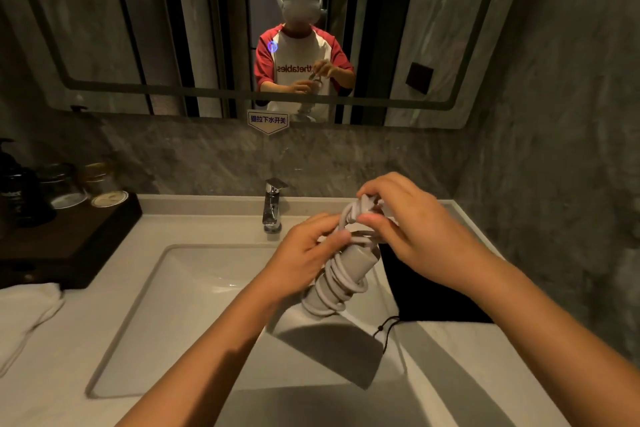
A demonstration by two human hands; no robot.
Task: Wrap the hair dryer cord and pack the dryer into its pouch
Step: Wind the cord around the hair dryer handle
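Note:
A pale grey hair dryer [358,262] is held tilted over the right side of the sink, with its grey cord [341,284] coiled several times around the handle. My left hand [308,248] grips the upper part of the handle and the coils. My right hand [403,218] pinches the cord's end near the plug at the top; the plug is mostly hidden by my fingers. The black pouch [429,291] lies flat on the counter to the right, under my right forearm, its drawstring [386,329] trailing toward the sink.
A white rectangular sink [166,305] fills the counter's middle, with a chrome tap [273,206] behind it. At the left stand a dark wooden tray [69,246] with glasses and a pump bottle, and a white towel [27,308]. A wall mirror [207,45] hangs above.

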